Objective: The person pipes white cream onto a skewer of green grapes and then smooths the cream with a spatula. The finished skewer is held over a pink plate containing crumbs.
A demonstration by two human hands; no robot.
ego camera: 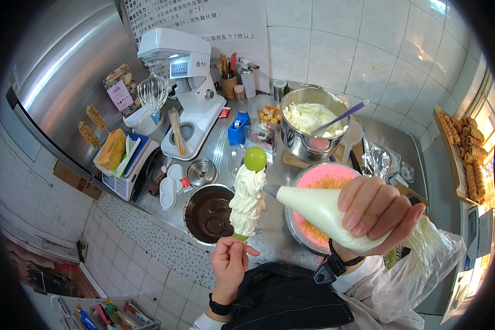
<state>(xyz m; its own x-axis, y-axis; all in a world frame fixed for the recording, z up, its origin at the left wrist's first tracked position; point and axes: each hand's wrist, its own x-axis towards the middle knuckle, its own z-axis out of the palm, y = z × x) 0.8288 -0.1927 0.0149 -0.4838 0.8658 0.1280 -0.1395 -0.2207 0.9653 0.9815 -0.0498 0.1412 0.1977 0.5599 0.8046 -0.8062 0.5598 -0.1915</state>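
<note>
My left hand (231, 260) pinches the lower end of an upright grape skewer (248, 202) thickly coated in ruffled white cream. A bare green grape (255, 159) tops it, and part of another shows just above my fingers; the stick itself is hidden. My right hand (371, 216) squeezes a full piping bag (313, 206) of pale cream, its metal tip (270, 189) at the cream's upper right side. Behind the skewer sits a bowl of melted chocolate (209, 214). Under the piping bag is a pink-lined bowl (303, 181) holding golden crumbs.
A steel pot (309, 142) of whipped cream stands at the back, a purple-handled spatula (346, 115) in it. Further left are a stand mixer (189, 70), a blue tape dispenser (239, 128), nested ring cutters (201, 172) and a scale (126, 181) bearing bread. Pastries fill a wooden tray (447, 136) at right.
</note>
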